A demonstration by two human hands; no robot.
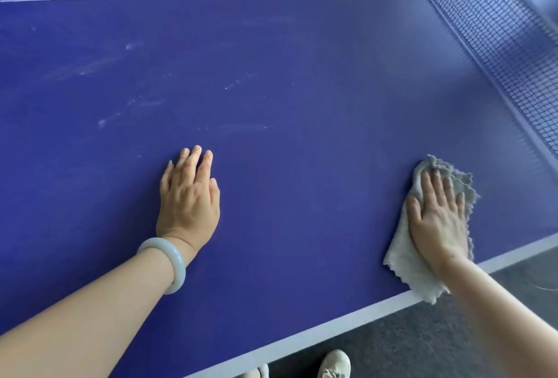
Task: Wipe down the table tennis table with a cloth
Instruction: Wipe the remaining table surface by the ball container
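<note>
Where smudges streak it, the blue table [271, 75] lies under a grey cloth [404, 260].

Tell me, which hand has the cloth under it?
The right hand, flat on the crumpled grey cloth; the left hand, with the pale bangle, rests on bare blue table.

Forearms [90, 317]: bare along all that shows. Left hand [188, 196], right hand [437, 220]: short, plain nails. Left wrist: one smooth, rounded bangle [178, 260], milky pale green. Feet: off-white laced trainers [335, 362], partly in view.
</note>
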